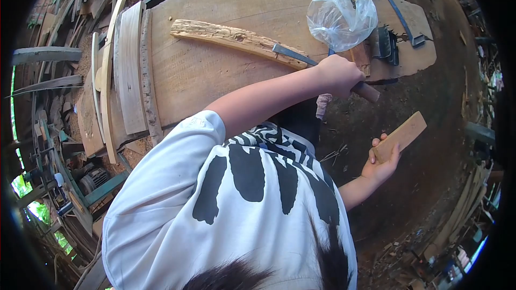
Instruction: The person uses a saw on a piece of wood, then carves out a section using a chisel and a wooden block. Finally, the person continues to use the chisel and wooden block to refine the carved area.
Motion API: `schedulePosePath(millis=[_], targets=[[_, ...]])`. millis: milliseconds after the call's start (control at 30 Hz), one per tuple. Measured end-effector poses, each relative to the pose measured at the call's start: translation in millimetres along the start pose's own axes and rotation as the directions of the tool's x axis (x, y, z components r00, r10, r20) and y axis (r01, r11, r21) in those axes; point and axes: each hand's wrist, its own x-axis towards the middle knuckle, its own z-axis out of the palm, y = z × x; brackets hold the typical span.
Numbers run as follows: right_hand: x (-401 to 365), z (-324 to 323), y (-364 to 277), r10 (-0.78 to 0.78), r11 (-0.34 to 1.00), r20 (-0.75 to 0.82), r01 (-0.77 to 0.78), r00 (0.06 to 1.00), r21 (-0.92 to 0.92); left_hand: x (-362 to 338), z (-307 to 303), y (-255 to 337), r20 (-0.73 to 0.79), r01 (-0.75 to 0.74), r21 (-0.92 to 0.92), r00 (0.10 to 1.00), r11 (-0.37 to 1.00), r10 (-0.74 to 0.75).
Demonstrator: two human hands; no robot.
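My left hand (341, 75) is closed around the handle of a chisel (294, 54), reaching across my body. Its flat metal blade lies over the end of a long, rough-hewn strip of wood (226, 35) on the wooden workbench (188, 80). The butt of the handle sticks out past my fist. Off to the right, below the bench edge, my right hand (380, 164) grips a flat, rectangular wooden block (406, 133) at its lower end. The block is tilted up, apart from the chisel.
A clear plastic bag (342, 19) sits on the bench near a dark metal piece (386, 45) and a long blue metal bar (395, 8). Planks (131, 70) line the bench's left end. A motor (94, 180) and scrap wood stand at left. Bare dirt floor (424, 193) lies right.
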Motion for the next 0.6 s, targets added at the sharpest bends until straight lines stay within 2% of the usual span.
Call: schedulePosePath(millis=[133,200,333,600], targets=[[-0.1,1.6,4.2,-0.031,0.996,-0.041,0.034,0.999,0.077,0.8,1.3,-0.7,-0.008,-0.001,0.006,1.0,1.0,0.001],[-4.3,10.5,10.4,-0.105,0.985,-0.173,0.127,0.979,0.119,1.8,1.6,-0.7,-0.01,0.0,0.01,1.0,1.0,0.0],[-4.5,8.4,24.5,-0.043,0.992,-0.084,0.052,0.996,0.112,2.0,1.2,-0.6,-0.004,-0.016,0.044,1.0,0.999,0.016],[-7.5,19.8,35.3,0.008,0.996,-0.071,-0.001,0.997,0.095,1.6,3.3,-0.1,0.009,0.0,0.045,1.0,0.999,-0.001]])
